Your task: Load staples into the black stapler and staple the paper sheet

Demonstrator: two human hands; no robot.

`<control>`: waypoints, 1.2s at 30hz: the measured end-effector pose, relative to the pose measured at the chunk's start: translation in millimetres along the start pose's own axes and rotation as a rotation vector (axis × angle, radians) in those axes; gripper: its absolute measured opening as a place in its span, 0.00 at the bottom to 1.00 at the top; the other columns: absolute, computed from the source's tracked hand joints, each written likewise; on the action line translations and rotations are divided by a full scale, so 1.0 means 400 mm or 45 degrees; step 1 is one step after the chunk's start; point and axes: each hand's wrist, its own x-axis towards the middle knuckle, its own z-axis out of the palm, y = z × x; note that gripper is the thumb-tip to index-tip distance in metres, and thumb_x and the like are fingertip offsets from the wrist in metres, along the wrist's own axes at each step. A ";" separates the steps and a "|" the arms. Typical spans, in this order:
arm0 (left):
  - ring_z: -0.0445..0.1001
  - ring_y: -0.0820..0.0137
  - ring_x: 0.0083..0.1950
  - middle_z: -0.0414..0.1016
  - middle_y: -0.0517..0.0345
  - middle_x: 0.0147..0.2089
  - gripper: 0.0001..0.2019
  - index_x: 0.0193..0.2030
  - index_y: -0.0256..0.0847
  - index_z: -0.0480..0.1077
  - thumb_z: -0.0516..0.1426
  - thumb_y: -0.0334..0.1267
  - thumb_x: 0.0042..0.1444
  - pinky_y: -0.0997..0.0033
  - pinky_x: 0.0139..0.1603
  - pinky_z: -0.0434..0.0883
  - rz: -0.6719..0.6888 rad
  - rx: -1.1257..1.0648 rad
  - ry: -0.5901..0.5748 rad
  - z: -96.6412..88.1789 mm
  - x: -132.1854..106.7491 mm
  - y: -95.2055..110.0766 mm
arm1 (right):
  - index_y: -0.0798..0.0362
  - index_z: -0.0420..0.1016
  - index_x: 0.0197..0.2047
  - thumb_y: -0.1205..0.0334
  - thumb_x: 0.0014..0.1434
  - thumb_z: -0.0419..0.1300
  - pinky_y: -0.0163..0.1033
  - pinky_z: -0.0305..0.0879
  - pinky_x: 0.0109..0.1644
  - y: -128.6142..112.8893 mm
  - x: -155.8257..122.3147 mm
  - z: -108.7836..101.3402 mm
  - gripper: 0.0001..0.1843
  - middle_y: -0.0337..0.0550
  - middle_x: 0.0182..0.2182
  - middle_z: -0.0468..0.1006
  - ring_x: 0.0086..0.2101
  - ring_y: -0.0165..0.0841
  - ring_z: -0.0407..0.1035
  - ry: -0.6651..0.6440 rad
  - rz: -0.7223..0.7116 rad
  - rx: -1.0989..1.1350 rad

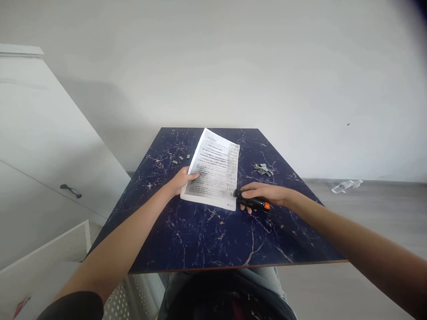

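My left hand [182, 180] grips the lower left edge of a stack of printed paper sheets [213, 171], thumb on top and fingers beneath. The stack is tilted over the table, and its top sheet carries dense text with a grey striped band along the right side. In my right hand [263, 193] is a black stapler [253, 203] with an orange rear end. Its front is at the lower right edge of the stack; whether the paper lies between its jaws I cannot tell.
Short grey metal pieces lie in a pile [263, 169] on the dark blue marbled table [207, 244], right of the sheets. Several more [181, 158] are scattered to the left. A white cabinet [40, 133] stands at left. Clear plastic packaging [347, 186] is on the floor at right.
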 end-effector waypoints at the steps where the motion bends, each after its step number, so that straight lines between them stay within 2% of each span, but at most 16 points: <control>1: 0.78 0.51 0.51 0.80 0.41 0.52 0.29 0.52 0.35 0.76 0.72 0.46 0.44 0.47 0.57 0.72 0.001 0.006 0.003 -0.001 0.000 0.000 | 0.57 0.78 0.46 0.40 0.56 0.66 0.41 0.73 0.44 0.004 -0.009 -0.004 0.28 0.51 0.41 0.83 0.34 0.35 0.77 0.023 0.003 0.001; 6: 0.78 0.51 0.52 0.79 0.41 0.54 0.29 0.53 0.36 0.76 0.72 0.46 0.45 0.46 0.58 0.71 -0.010 0.013 0.013 0.002 0.000 0.007 | 0.58 0.79 0.45 0.38 0.59 0.62 0.39 0.73 0.37 0.043 -0.066 -0.015 0.29 0.52 0.34 0.84 0.33 0.38 0.77 0.267 0.024 0.119; 8: 0.77 0.50 0.53 0.79 0.41 0.54 0.29 0.53 0.36 0.77 0.72 0.46 0.45 0.46 0.58 0.71 -0.014 0.019 0.014 0.004 -0.001 0.009 | 0.57 0.78 0.46 0.38 0.59 0.62 0.40 0.74 0.37 0.063 -0.088 -0.016 0.29 0.54 0.36 0.84 0.35 0.40 0.78 0.395 0.040 0.220; 11: 0.77 0.51 0.53 0.79 0.41 0.54 0.29 0.52 0.36 0.77 0.72 0.46 0.44 0.45 0.58 0.71 -0.016 0.016 0.031 0.006 -0.002 0.009 | 0.55 0.77 0.48 0.39 0.59 0.62 0.43 0.76 0.39 0.093 -0.118 -0.020 0.27 0.53 0.39 0.83 0.38 0.43 0.78 0.696 0.069 0.366; 14: 0.78 0.52 0.52 0.79 0.41 0.53 0.29 0.52 0.36 0.76 0.72 0.46 0.44 0.46 0.58 0.71 -0.015 0.004 0.042 0.009 -0.002 0.007 | 0.52 0.76 0.47 0.37 0.58 0.61 0.44 0.76 0.35 0.124 -0.148 -0.024 0.27 0.52 0.38 0.82 0.35 0.43 0.77 0.959 0.107 0.424; 16: 0.78 0.52 0.51 0.79 0.41 0.53 0.29 0.51 0.35 0.77 0.73 0.46 0.44 0.46 0.58 0.71 -0.013 0.003 0.048 0.010 -0.002 0.007 | 0.53 0.76 0.44 0.36 0.55 0.63 0.44 0.76 0.35 0.142 -0.169 -0.026 0.28 0.52 0.36 0.82 0.33 0.43 0.77 0.986 0.124 0.326; 19: 0.78 0.51 0.51 0.80 0.42 0.52 0.28 0.50 0.35 0.77 0.73 0.46 0.43 0.46 0.58 0.71 -0.010 0.009 0.063 0.012 -0.002 0.007 | 0.54 0.76 0.45 0.42 0.49 0.70 0.42 0.73 0.33 0.165 -0.199 -0.025 0.27 0.49 0.34 0.82 0.32 0.42 0.76 1.020 0.151 -0.002; 24: 0.78 0.52 0.51 0.80 0.43 0.51 0.27 0.51 0.36 0.77 0.72 0.45 0.45 0.46 0.58 0.71 -0.003 0.008 0.042 0.010 0.002 -0.003 | 0.53 0.78 0.45 0.46 0.52 0.64 0.40 0.67 0.34 0.199 -0.231 -0.030 0.22 0.42 0.31 0.81 0.32 0.41 0.75 1.154 0.155 -0.583; 27: 0.78 0.52 0.51 0.81 0.43 0.50 0.26 0.51 0.36 0.77 0.71 0.45 0.46 0.46 0.58 0.71 0.010 0.019 0.043 0.006 0.005 -0.010 | 0.53 0.79 0.39 0.44 0.52 0.62 0.39 0.63 0.31 0.226 -0.245 -0.042 0.21 0.41 0.27 0.79 0.30 0.40 0.73 1.180 0.173 -0.843; 30: 0.78 0.52 0.51 0.81 0.43 0.50 0.26 0.50 0.36 0.77 0.71 0.45 0.45 0.46 0.59 0.71 0.019 0.033 0.058 0.005 0.006 -0.011 | 0.53 0.76 0.32 0.43 0.52 0.61 0.38 0.59 0.29 0.250 -0.256 -0.053 0.19 0.41 0.23 0.76 0.26 0.38 0.70 1.232 0.214 -0.972; 36: 0.78 0.52 0.52 0.81 0.44 0.51 0.25 0.50 0.36 0.77 0.71 0.45 0.46 0.46 0.59 0.70 0.013 0.033 0.070 0.011 -0.001 0.003 | 0.53 0.75 0.31 0.41 0.54 0.60 0.39 0.58 0.29 0.264 -0.279 -0.048 0.21 0.41 0.22 0.75 0.25 0.38 0.69 1.232 0.229 -0.958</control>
